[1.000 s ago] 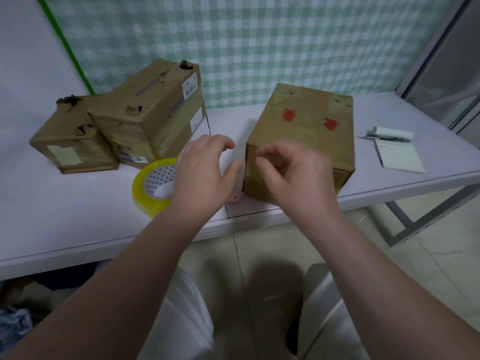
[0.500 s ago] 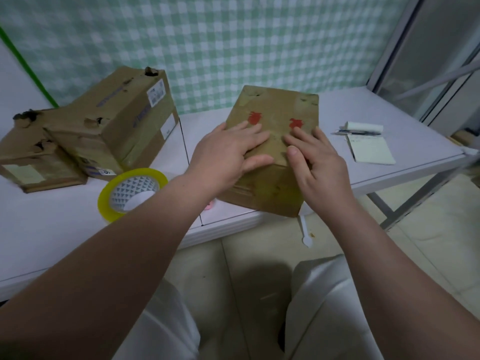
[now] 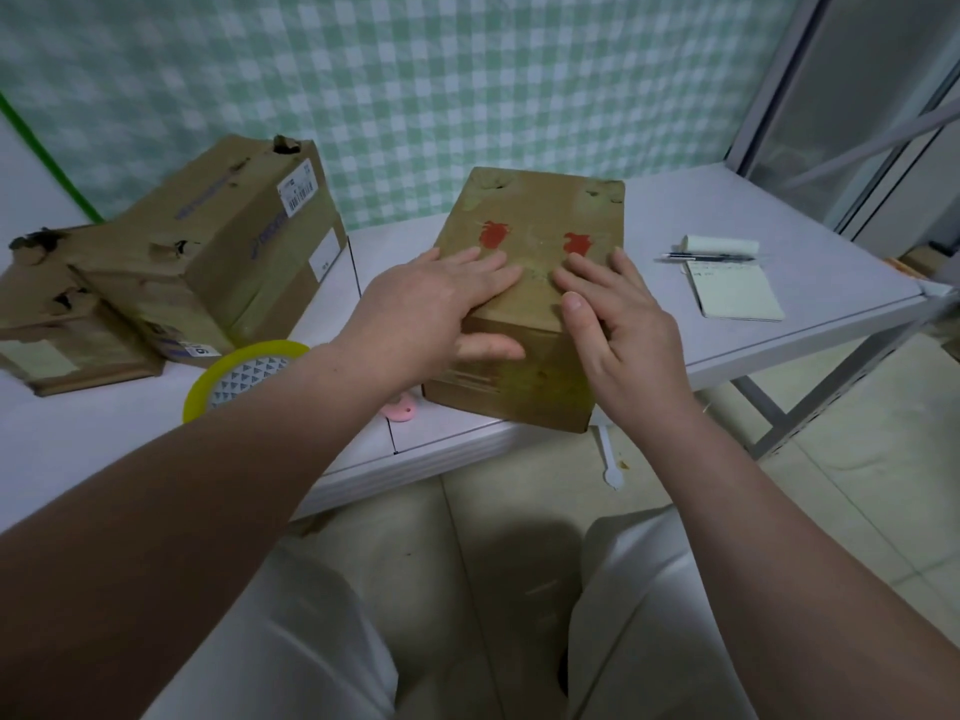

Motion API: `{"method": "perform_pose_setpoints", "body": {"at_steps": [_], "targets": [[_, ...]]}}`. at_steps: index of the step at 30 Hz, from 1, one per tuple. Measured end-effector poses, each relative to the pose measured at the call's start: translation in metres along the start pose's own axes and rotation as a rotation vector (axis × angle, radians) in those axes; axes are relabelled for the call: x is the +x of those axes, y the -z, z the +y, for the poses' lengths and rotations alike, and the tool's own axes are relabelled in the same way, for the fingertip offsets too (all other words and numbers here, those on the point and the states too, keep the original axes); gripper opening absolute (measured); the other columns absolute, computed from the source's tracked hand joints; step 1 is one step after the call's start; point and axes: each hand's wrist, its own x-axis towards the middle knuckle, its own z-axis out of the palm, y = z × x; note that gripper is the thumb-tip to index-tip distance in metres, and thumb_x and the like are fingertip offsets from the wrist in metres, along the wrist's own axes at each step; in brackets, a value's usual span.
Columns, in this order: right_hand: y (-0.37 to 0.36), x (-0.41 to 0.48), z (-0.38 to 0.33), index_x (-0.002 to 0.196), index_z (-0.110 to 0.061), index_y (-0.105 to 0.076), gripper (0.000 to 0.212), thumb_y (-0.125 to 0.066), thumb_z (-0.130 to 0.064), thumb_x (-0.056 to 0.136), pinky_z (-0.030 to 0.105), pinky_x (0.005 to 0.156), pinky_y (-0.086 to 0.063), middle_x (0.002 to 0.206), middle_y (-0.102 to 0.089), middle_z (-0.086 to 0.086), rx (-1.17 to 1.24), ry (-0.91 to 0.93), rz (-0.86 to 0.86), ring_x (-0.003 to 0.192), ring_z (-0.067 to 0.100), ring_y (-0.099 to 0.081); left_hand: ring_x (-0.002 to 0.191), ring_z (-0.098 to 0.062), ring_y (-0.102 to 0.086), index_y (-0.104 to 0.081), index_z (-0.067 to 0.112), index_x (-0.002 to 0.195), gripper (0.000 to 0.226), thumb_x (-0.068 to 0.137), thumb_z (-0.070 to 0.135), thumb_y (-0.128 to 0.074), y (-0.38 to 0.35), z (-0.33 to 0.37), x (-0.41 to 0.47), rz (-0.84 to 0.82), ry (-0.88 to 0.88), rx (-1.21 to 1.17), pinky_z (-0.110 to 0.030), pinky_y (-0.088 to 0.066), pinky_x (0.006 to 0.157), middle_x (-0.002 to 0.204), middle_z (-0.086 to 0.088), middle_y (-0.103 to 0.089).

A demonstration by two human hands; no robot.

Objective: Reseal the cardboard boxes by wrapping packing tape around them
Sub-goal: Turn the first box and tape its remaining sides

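Note:
A brown cardboard box [image 3: 540, 210] with two red marks on top stands at the table's front edge. My left hand [image 3: 436, 304] lies flat on its top near the front, thumb down over the front face. My right hand [image 3: 618, 314] rests flat beside it on the top, fingers spread, thumb on the front corner. Neither hand holds anything. A yellow roll of packing tape [image 3: 244, 374] lies flat on the table to the left, partly behind my left forearm. Two battered boxes sit at the back left, the larger one [image 3: 218, 252] leaning on the flatter one [image 3: 57, 324].
A notepad [image 3: 737, 291] with a pen [image 3: 711, 257] and a small white roll lies on the white table [image 3: 810, 252] at the right. A small pink object [image 3: 402, 410] sits by the box's front left corner. A white plastic strip [image 3: 608, 459] hangs below the table edge.
Both hands went from working at the box's front face to lying flat on its top. The view has shifted closer and slightly left to right.

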Motion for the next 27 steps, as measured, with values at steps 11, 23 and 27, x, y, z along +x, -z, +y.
{"method": "perform_pose_setpoints", "body": {"at_steps": [11,23,27], "targets": [[-0.005,0.0,0.002,0.127,-0.019,-0.062,0.04,-0.041,-0.034,0.096,0.014,0.109,-0.014,0.139,-0.054,-0.002,0.018,-0.004,0.03,0.144,0.02,-0.026,0.134,-0.021,-0.042,-0.051,0.014,0.134,0.09,0.074,0.074,-0.023,-0.015,0.03,-0.004,0.192,0.135,0.129,-0.045,-0.012,0.115,0.141,-0.006,-0.05],[-0.002,0.0,0.005,0.129,-0.019,-0.061,0.039,-0.041,-0.027,0.096,0.011,0.11,-0.013,0.138,-0.055,-0.001,0.039,0.02,0.02,0.143,0.023,-0.028,0.146,-0.016,-0.01,-0.012,0.015,0.151,0.089,0.08,0.069,-0.017,-0.005,0.046,0.019,-0.039,0.041,0.216,-0.038,-0.01,0.117,0.159,-0.001,-0.011],[-0.004,0.001,0.007,0.127,-0.022,-0.062,0.039,-0.039,-0.029,0.096,0.003,0.106,-0.011,0.137,-0.056,-0.003,0.017,0.024,0.029,0.142,0.02,-0.03,0.145,-0.019,-0.014,-0.014,0.013,0.151,0.09,0.077,0.065,-0.014,-0.005,0.035,0.019,-0.051,-0.026,0.213,-0.035,-0.014,0.116,0.158,-0.005,-0.013]]}}
